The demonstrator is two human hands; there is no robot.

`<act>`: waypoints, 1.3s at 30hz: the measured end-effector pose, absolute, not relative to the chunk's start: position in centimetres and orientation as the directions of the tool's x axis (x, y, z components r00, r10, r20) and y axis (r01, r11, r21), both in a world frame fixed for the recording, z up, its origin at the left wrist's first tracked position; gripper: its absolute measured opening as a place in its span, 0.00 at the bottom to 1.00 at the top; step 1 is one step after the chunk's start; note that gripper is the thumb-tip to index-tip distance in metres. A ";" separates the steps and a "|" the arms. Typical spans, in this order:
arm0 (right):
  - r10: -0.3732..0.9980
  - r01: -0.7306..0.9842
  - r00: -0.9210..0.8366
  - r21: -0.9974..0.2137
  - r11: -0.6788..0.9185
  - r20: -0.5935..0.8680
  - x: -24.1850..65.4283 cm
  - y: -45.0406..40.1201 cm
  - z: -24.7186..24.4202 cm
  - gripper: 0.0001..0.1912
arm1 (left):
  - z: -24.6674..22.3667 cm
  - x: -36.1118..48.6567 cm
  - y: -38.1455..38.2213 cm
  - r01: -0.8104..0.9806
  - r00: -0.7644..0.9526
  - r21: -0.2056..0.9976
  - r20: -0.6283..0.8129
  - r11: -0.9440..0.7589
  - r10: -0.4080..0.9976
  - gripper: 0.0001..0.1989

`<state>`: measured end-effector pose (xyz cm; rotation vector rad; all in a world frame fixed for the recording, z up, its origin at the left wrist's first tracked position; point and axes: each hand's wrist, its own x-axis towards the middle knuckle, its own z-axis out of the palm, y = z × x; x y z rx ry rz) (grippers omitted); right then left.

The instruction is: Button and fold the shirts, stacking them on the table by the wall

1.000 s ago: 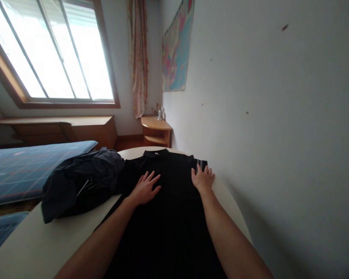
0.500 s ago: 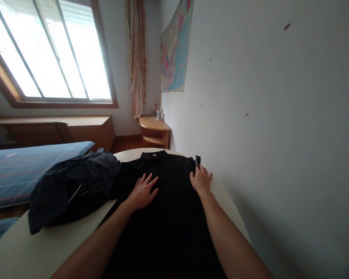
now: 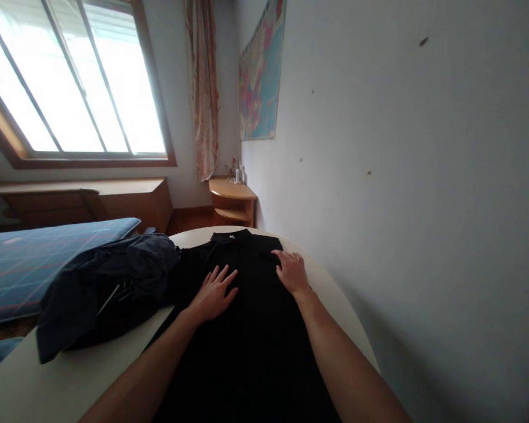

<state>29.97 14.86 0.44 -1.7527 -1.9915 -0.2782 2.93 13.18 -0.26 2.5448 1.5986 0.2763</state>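
A black collared shirt lies spread on a pale round-edged table, its collar at the far end. My left hand rests flat on the left part of its chest, fingers spread. At the shirt's far right shoulder, my right hand has its thumb and index finger on the dark cloth of the sleeve, which lies turned inward. The other fingers are curled. Black on black hides the exact edge of the fold. Left of the shirt, a heap of dark clothing touches its left sleeve.
A blue checked mattress is beyond the table's left side. Close along the right runs a white wall. A small wooden corner shelf and a long low wooden cabinet stand behind, under a window.
My right hand has moved left, bringing the raised sleeve edge inward and down onto the shirt. My left hand stays in place on the chest. The view has shifted slightly.
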 end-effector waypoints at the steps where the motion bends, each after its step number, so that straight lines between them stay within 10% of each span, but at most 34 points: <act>1: 0.871 0.978 -0.064 -0.142 0.151 0.487 29.8 14.9 0.5 0.27 | -0.3 2.9 13.2 0.880 0.423 0.199 0.089 -0.432 0.902 0.30; 26: 0.915 0.953 -0.068 -0.244 0.177 0.399 28.5 13.9 1.3 0.11 | -0.6 2.9 13.3 0.880 0.423 0.196 0.090 -0.432 0.902 0.30; 31: 0.871 0.941 -0.113 -0.229 0.248 0.478 28.2 13.7 1.3 0.24 | -0.7 2.9 13.3 0.877 0.425 0.203 0.099 -0.436 0.900 0.30; 39: 0.969 0.948 -0.151 -0.250 0.199 0.196 28.0 14.1 -0.5 0.34 | -0.3 2.9 13.1 0.877 0.426 0.199 0.095 -0.436 0.900 0.30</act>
